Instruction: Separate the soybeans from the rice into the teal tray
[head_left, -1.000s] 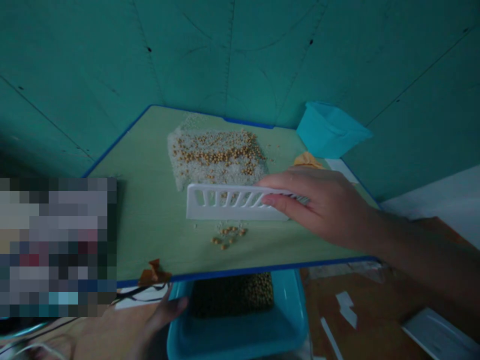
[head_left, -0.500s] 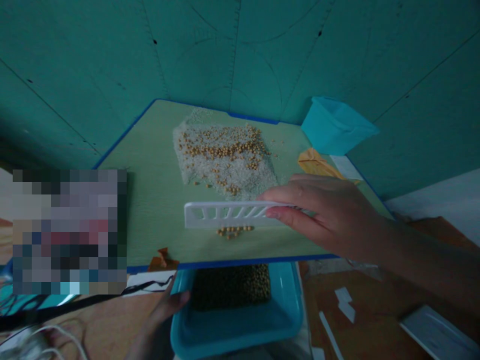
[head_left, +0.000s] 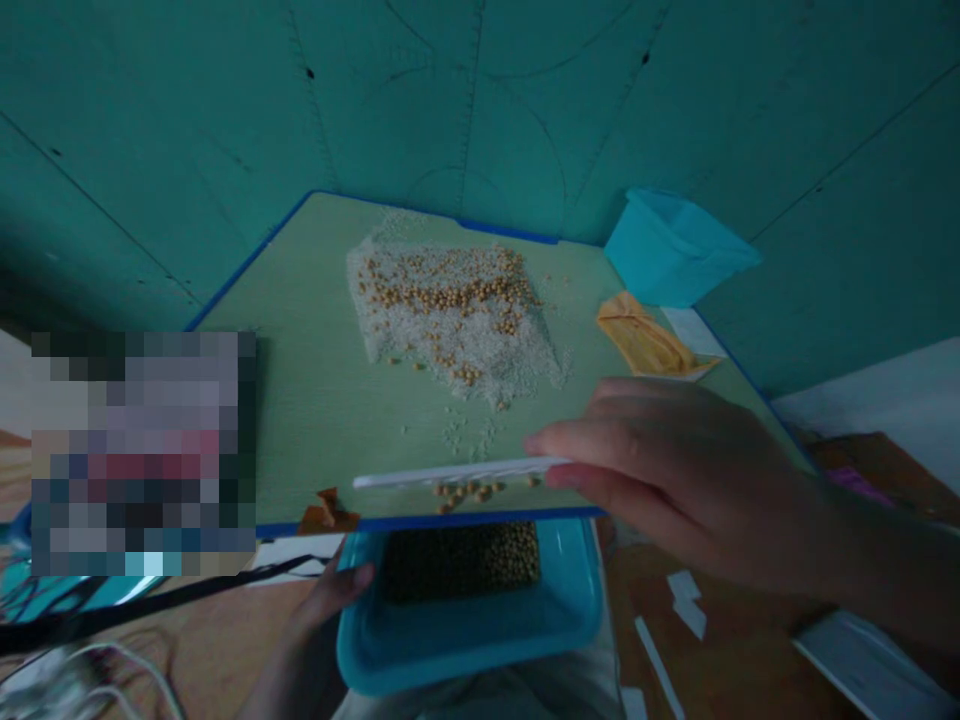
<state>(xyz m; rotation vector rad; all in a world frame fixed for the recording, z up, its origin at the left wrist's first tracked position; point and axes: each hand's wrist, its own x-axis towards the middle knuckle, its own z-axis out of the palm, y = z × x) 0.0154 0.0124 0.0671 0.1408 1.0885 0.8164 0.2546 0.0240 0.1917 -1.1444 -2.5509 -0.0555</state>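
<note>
My right hand (head_left: 660, 470) pinches the right end of a thin white plastic strip (head_left: 442, 475) with slots, held almost edge-on to me near the front of the board. Just in front of the strip lie several round tan beans (head_left: 465, 492), which look like soybeans. Behind it spreads a heap of white grains (head_left: 465, 335), rice-like, with more soybeans (head_left: 450, 295) mixed through. My left hand (head_left: 341, 590) grips the left rim of a blue plastic basin (head_left: 472, 650) below the board's front edge. Dark and tan beans (head_left: 465, 565) lie inside the basin.
The pale green board (head_left: 300, 400) has a blue edge and leans near a green wall (head_left: 375, 100). At its right stand a cyan paper bag (head_left: 671, 250) and an orange-yellow cloth-like piece (head_left: 649, 340). A pixelated block covers the left. Cables (head_left: 112, 660) lie lower left.
My right hand has drawn the white strip toward me, and the strip has tilted to edge-on. The soybeans in front of it moved closer to the board's front edge, leaving scattered grains behind.
</note>
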